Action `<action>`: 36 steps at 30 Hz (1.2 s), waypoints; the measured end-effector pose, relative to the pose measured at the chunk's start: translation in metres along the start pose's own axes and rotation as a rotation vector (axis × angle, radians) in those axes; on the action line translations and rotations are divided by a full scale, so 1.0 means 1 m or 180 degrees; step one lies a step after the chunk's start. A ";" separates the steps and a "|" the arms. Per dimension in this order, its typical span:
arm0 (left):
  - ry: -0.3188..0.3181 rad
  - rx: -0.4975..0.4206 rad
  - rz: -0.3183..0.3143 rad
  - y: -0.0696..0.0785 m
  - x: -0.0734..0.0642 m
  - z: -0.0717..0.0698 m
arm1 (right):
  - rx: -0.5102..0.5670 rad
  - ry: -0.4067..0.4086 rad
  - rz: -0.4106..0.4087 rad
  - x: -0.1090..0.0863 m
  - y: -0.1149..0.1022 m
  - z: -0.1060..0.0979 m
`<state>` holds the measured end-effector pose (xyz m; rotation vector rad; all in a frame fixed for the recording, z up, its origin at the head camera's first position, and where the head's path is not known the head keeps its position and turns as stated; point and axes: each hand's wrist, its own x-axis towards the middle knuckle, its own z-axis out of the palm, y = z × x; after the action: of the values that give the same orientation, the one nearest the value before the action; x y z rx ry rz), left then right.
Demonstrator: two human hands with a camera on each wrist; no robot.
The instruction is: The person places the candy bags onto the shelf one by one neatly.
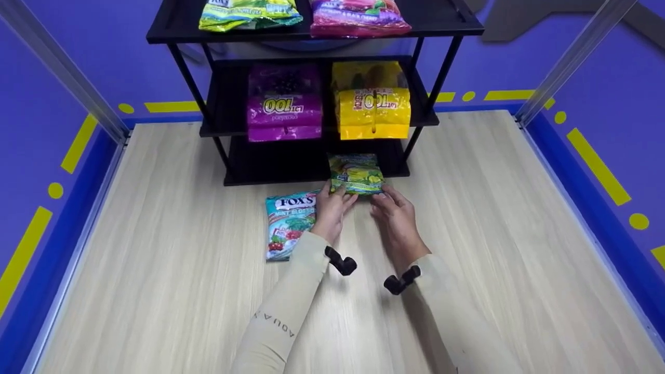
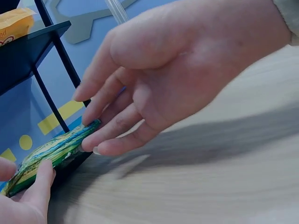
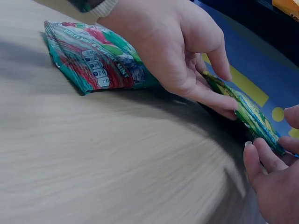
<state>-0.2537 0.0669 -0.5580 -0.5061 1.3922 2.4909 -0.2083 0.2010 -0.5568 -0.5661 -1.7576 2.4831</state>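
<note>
My left hand point(image 1: 331, 210) pinches the near left corner of a small green and yellow candy bag point(image 1: 357, 170), thumb on top and fingers beneath. At its near right corner, my right hand point(image 1: 397, 218) holds the same bag, the fingertips right at its edge in the left wrist view. The bag lies nearly flat, its far part over the front of the rack's bottom shelf point(image 1: 280, 163). Beside my left wrist, a teal Fox's mint candy bag point(image 1: 283, 231) lies on the table, partly hidden by that hand and sleeve.
A black three-tier rack point(image 1: 213, 127) stands at the back. Its middle shelf bears a purple bag point(image 1: 284, 104) and a yellow bag point(image 1: 374, 106). On the top shelf lie a green candy bag point(image 1: 249, 13) and a pink one point(image 1: 358, 15). Blue walls point(image 1: 587, 119) enclose the table.
</note>
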 end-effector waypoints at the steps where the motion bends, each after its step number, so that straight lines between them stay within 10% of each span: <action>1: -0.0005 0.0024 0.0013 0.000 -0.001 -0.001 | -0.0027 -0.0007 0.0008 0.000 0.000 0.001; 25: -0.0353 0.0226 0.0130 -0.001 -0.043 -0.020 | -0.0147 0.0103 -0.0072 0.023 -0.001 0.013; 36: -0.0474 0.0272 0.0213 0.021 -0.064 -0.059 | -0.0087 -0.0008 -0.0099 0.035 -0.001 0.025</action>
<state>-0.1922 0.0026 -0.5441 -0.2552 1.4715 2.4511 -0.2494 0.1879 -0.5584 -0.5336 -1.7895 2.4441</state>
